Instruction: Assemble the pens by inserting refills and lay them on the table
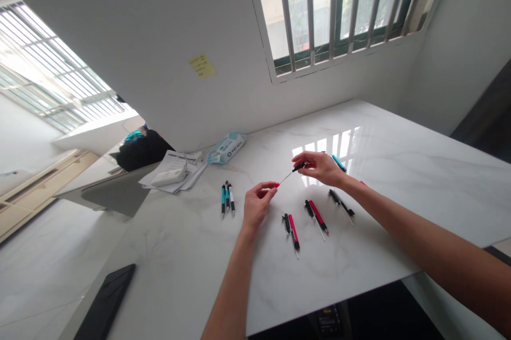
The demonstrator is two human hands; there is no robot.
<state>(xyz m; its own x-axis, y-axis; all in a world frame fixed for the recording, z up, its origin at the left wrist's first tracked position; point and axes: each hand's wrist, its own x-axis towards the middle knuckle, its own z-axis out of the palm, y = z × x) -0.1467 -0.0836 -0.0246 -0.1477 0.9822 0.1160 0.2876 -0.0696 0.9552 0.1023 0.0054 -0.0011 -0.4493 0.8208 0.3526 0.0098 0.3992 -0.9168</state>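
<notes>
Above the marble-patterned table, my left hand [257, 206] pinches a small red pen barrel [277, 185], most of it hidden by the fingers. My right hand [319, 166] is closed on a black pen part [298, 167]. A thin refill [285, 177] spans the gap between the two pieces. Below the hands lie disassembled pens: a red barrel [294, 231] beside a black clip piece [286, 223], another red barrel [318, 216] with a black piece and white refill, and black pen parts [341, 202] with a refill. A teal barrel [339, 163] lies partly behind my right hand.
Left of my left hand lie several assembled pens [227, 199] in teal and white. Farther back are a wet-wipes pack [227, 148] and papers [175, 167] under a white device [170, 176]. A black phone-like slab [109, 303] rests at the lower left. The wall bounds the table's back.
</notes>
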